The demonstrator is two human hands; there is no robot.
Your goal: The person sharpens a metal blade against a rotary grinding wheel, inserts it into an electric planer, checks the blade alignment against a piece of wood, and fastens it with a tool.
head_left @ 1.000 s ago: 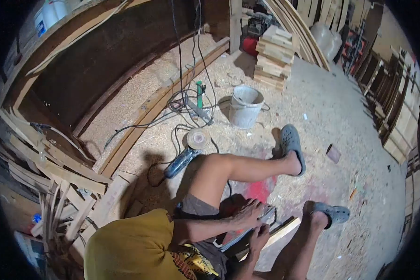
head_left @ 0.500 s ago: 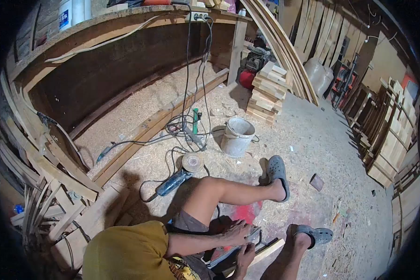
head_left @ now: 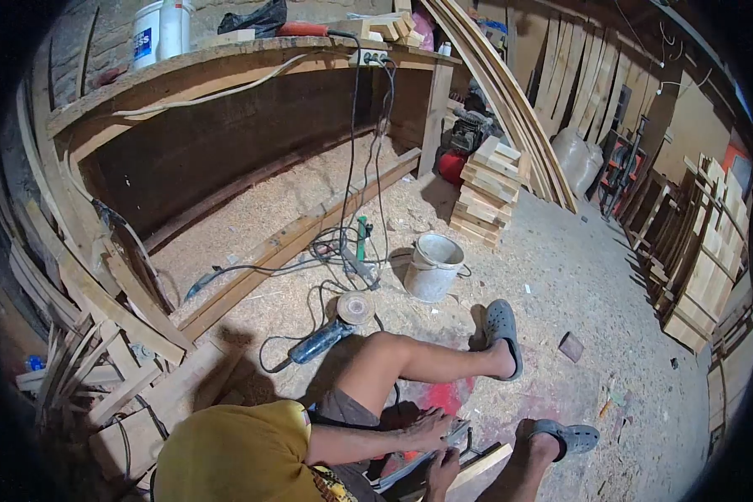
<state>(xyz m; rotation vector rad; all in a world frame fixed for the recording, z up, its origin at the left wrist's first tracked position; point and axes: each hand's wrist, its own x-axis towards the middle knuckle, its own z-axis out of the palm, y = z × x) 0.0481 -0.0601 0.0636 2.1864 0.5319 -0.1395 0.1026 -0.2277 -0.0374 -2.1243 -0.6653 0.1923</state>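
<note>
Little but the view has moved: at five o'clock, the left hand [head_left: 427,430] touches a metal piece [head_left: 458,432], the right hand [head_left: 442,473] beside the pale strip [head_left: 487,459]; grips unclear. Work seems underway, remainder unclear.

The left hand [head_left: 429,430] is just beside the right hand [head_left: 442,473].

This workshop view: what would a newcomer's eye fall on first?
Probably the bright yellow shirt at the bottom. Next, the pale bucket on the floor near the middle, with a stack of wooden pieces beyond it. A corded power tool lies by the bent knee.
</note>
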